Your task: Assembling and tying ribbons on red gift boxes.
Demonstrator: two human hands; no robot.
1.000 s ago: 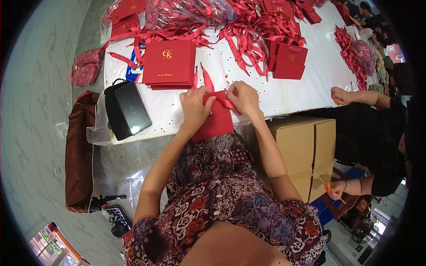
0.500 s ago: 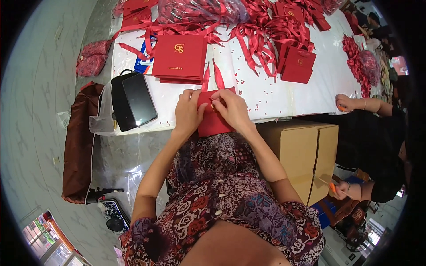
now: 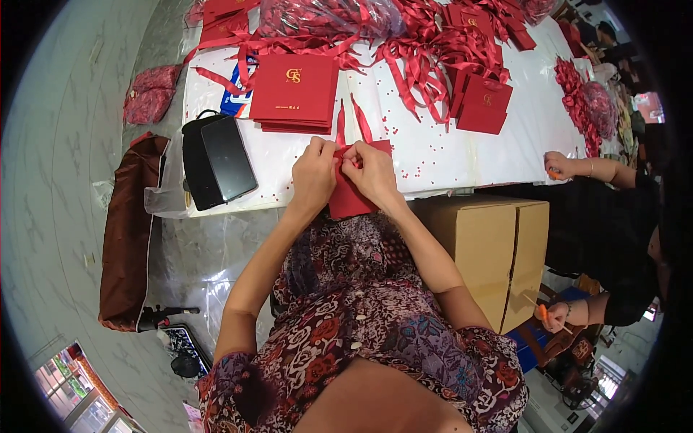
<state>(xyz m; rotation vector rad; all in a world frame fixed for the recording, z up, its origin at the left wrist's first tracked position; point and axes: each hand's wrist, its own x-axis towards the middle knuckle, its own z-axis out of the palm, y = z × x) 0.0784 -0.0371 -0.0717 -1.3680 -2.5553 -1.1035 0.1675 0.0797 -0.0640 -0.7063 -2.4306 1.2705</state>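
Note:
A small red paper bag [image 3: 351, 201] hangs over the table's front edge in front of me, with two red ribbon ends [image 3: 362, 123] pointing away from its top. At its upper left, my left hand [image 3: 315, 173] is closed, fingertips pinching the bag's top edge. My right hand [image 3: 374, 173] is closed too, thumb and forefinger pinched on red ribbon at the bag's upper middle. The fingers hide much of what lies between them. Just beyond is a stack of red bags [image 3: 294, 86] with gold print.
Left of my hands, a phone [image 3: 228, 157] lies on a black pouch. More red bags [image 3: 484, 103] and tangled ribbons [image 3: 415, 72] cover the far side. A cardboard box [image 3: 485, 249] stands at my right, beside a co-worker's hands [image 3: 557, 316] with orange finger covers.
The bag has shifted slightly right. My left fingers have drawn up to its top edge, and red ribbon now shows between my hands.

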